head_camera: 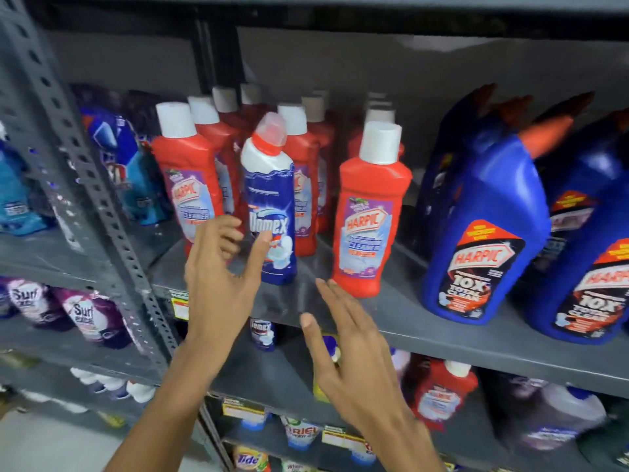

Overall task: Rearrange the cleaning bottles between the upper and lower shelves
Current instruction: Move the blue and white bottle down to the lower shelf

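A blue Domex bottle [272, 202] with a white neck and red cap stands upright on the upper shelf [425, 321], in front of several red Harpic bottles [189, 178]. My left hand [221, 277] is just left of it, fingers spread, the thumb touching or nearly touching its label. One red Harpic bottle [369, 212] stands alone to the right. My right hand [347, 338] hovers open below and between the two bottles, holding nothing. Another Domex bottle [262, 330] shows on the lower shelf [272, 373], partly hidden by the upper shelf's edge.
Large blue Harpic bottles [483, 226] crowd the upper shelf's right side. A perforated grey upright [85, 185] separates a left bay with blue pouches [13, 195] and Surf packs [88, 318]. A red bottle [442, 393] and other bottles sit on the lower shelf; Ariel [303, 434] and Tide packs lie below.
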Demonstrator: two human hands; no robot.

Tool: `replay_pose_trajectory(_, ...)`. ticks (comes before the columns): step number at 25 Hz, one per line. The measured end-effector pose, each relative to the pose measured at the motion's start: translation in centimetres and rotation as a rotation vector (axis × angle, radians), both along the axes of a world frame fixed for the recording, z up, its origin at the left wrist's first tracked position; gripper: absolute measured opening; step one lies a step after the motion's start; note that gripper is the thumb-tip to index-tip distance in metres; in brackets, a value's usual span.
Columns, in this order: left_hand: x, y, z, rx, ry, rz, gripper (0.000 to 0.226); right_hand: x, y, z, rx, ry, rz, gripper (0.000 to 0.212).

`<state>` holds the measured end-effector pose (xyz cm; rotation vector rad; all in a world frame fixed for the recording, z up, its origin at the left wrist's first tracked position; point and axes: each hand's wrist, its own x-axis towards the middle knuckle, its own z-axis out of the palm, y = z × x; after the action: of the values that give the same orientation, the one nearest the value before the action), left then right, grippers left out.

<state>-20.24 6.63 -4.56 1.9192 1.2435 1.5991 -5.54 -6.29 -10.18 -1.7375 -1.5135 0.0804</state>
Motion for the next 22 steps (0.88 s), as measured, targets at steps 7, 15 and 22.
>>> replay_pose_trajectory(7, -1.2, 6.6, 0.4, -0.295, 0.023, -0.611, 0.063, -3.2, 6.0, -2.0, -0.057, -0.332, -0.214, 0.061)
replay_pose_trajectory(15, -2.1, 6.7, 1.5, -0.334, -0.098, -0.667, 0.06, -3.4, 6.2, -2.5, -0.038, -0.433, -0.271, 0.058)
replay_pose_trajectory(22, -10.6, -2.3, 0.6, -0.364, -0.281, -0.52, 0.057, -2.9, 6.6, -3.2, -0.005, -0.475, -0.251, 0.057)
